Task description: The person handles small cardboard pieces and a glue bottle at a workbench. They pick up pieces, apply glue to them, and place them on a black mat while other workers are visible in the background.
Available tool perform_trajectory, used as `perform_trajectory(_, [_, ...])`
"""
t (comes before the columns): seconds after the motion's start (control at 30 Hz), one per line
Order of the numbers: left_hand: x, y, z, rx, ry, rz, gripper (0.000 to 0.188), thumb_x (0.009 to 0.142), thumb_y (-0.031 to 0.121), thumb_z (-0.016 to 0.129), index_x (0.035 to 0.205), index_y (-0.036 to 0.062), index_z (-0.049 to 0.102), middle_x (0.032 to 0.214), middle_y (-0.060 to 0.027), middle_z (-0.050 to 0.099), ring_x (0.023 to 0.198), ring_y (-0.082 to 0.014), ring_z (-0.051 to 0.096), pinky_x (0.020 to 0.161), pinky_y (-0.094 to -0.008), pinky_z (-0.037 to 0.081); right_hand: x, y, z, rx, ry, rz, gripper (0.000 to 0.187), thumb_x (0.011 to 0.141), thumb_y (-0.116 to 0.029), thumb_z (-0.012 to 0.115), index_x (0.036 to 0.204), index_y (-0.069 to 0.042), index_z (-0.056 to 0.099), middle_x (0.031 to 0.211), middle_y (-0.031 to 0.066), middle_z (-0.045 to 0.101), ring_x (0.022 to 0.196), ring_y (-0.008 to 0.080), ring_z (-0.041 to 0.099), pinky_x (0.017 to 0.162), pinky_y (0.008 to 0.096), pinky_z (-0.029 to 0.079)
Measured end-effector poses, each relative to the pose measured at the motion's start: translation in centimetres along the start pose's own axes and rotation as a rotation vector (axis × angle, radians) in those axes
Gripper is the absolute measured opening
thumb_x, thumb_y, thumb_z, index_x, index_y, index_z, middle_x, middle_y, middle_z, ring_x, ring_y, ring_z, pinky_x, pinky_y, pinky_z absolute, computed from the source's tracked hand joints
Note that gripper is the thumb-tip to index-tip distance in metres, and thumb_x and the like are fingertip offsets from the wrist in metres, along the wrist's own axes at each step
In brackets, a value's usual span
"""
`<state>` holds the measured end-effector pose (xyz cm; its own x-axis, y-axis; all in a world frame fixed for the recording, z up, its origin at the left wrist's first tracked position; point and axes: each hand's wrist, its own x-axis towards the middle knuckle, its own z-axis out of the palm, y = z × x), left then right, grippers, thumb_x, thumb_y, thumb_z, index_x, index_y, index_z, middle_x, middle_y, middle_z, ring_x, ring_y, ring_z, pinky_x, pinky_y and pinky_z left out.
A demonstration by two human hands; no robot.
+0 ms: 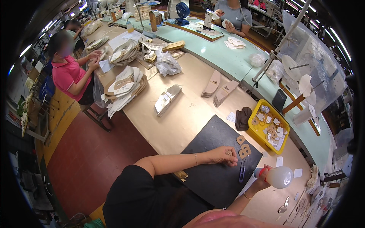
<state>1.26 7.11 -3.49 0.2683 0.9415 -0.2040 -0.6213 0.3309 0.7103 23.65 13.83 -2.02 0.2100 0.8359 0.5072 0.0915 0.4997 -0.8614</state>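
Over the black mat [207, 140], my left hand [223, 156] is closed with its fingers curled; a bit of tan shows at them, too small to name. Several small tan pieces with holes [244, 151] lie just beyond its fingertips. My right hand [260, 181] grips a translucent white squeeze bottle [280, 177] with a red collar, tipped on its side, its base to the right. Between the two hands a blue utility knife [242, 171] rests on the mat.
A yellow basket [254, 131] of small cut pieces stands right of the mat, beside a dark brown cloth [242, 118]. Farther off are stacked tan panels [211, 84], a metallic-looking bundle [168, 100] and piled white pieces [127, 85]. A person in pink [70, 76] works at the left.
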Motion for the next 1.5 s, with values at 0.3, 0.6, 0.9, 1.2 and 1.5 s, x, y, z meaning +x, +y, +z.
perform_trajectory(0.3, [0.1,0.3,-0.5,-0.178,-0.031,-0.057,0.015,0.091,0.012,0.057,0.1,0.0009,0.051,0.104,-0.0135,0.057,0.101,-0.0234,0.062,0.086,-0.0283,0.054,0.0,0.6,-0.2,0.045,-0.017,-0.012,0.029,0.079,-0.016,0.068,0.097,0.003,0.056,0.088,0.0121,0.06,0.082,0.023,0.06,0.078,0.0362,0.051])
perform_trajectory(0.6, [-0.2,1.0,0.2,-0.101,-0.024,-0.06,0.026,0.092,0.011,0.057,0.114,-0.0006,0.051,0.108,-0.0121,0.058,0.106,-0.0236,0.06,0.091,-0.0278,0.052,0.0,0.7,-0.4,-0.024,-0.015,-0.001,0.031,0.078,-0.015,0.071,0.1,0.001,0.054,0.09,0.0118,0.061,0.083,0.0231,0.061,0.077,0.0356,0.052])
perform_trajectory(0.9, [-0.5,1.6,0.4,-0.107,0.019,-0.073,0.03,0.093,0.019,0.057,0.116,0.0023,0.048,0.11,-0.0129,0.058,0.109,-0.0256,0.059,0.089,-0.0322,0.053,-0.1,-0.3,0.0,0.076,-0.001,0.012,0.038,0.078,-0.014,0.072,0.107,0.0,0.052,0.091,0.0105,0.061,0.084,0.0207,0.062,0.08,0.0349,0.052])
perform_trajectory(1.2, [-0.3,1.5,0.3,-0.114,-0.006,-0.05,0.022,0.086,0.006,0.063,0.105,0.0042,0.051,0.115,-0.0147,0.056,0.112,-0.0251,0.057,0.09,-0.0292,0.053,-0.1,-0.3,0.1,0.054,-0.02,-0.029,0.027,0.082,-0.01,0.066,0.103,0.001,0.054,0.091,0.011,0.06,0.083,0.0213,0.063,0.08,0.0356,0.053])
perform_trajectory(1.5, [-0.4,1.7,-0.1,-0.132,0.015,-0.116,0.022,0.084,0.003,0.064,0.103,0.0028,0.052,0.105,-0.0136,0.06,0.098,-0.023,0.063,0.083,-0.0283,0.056,-0.2,-0.4,0.0,0.063,-0.003,0.016,0.037,0.079,-0.017,0.072,0.106,-0.001,0.052,0.091,0.01,0.06,0.085,0.0216,0.062,0.08,0.0356,0.052])
